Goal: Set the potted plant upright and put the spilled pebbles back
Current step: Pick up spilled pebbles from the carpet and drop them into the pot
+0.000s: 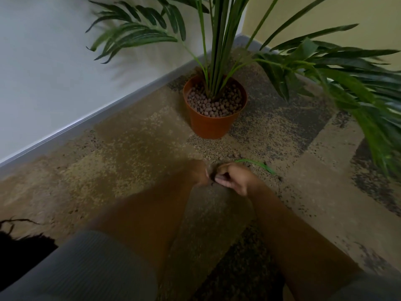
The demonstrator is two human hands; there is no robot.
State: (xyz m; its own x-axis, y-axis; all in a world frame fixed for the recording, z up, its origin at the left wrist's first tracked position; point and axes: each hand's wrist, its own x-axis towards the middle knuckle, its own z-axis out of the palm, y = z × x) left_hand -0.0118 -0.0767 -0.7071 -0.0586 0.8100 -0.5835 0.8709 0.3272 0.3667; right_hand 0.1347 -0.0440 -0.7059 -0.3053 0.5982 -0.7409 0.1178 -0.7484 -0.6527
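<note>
The right hand (233,178) has a narrow, curled grip on the carpet (134,146), apparently pinching up pebbles; the left hand (198,173) is blurred beside it, and I cannot tell its grip. A fallen leaf (258,164) lies just beyond. The pot (213,121) stands upright, well apart, filled with pebbles (213,102). Best to cup the strays before carrying them over.

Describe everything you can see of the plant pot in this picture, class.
The plant pot is a round, terracotta-orange tub that looks like plastic, tapering toward its base. It stands upright on the patterned carpet near the corner of the room, apart from both hands. Brownish clay pebbles fill it almost to the rim, and a cluster of green stems rises from its middle.
</note>
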